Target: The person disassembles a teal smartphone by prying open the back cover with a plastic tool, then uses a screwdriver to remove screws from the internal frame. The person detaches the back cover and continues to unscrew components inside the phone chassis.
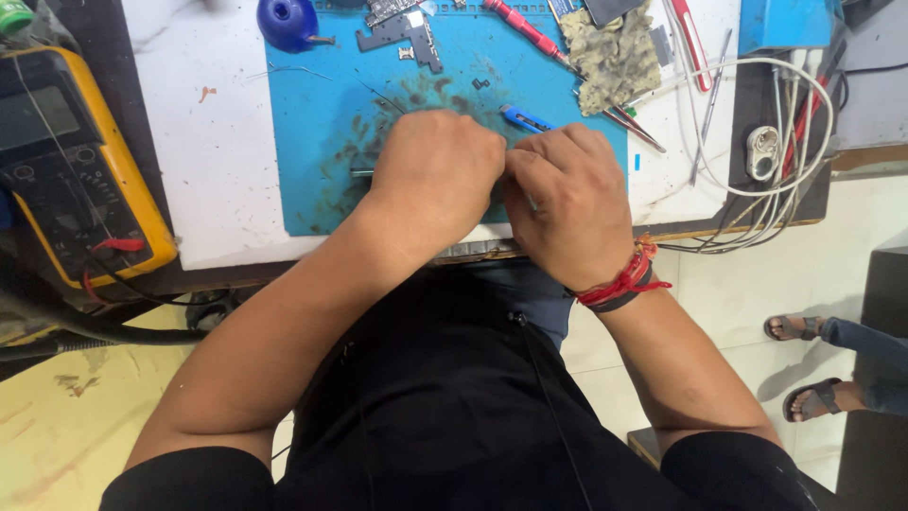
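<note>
Nearest the body, at the front edge of the blue work mat [312,142]: left hand [430,175] and right hand [567,208], knuckles up and pressed together, both curled into closed fists over something small. Cannot tell what sits inside either grip; only a short metal stub [361,173] poking out beside the left hand, and a blue-handled tool [526,118] peeping out above the right knuckles. Red thread bands [626,281] around the right wrist.

Judged from that pinched posture, fine work on a tiny part: best done with wrists braced on the table edge, pressure light, piece kept low over the mat so nothing springs away.

Further out on the mat: dark smudges, a loose circuit board piece [405,30], a round blue holder [287,21], a red-handled screwdriver [523,28], a stained cloth [615,57]. Off to the right, tweezers [709,99] and a loop of white cable [804,123]. Far left, a yellow multimeter [71,161] with red lead. Down at the lower right, on the floor, another person's sandalled feet [804,364].
</note>
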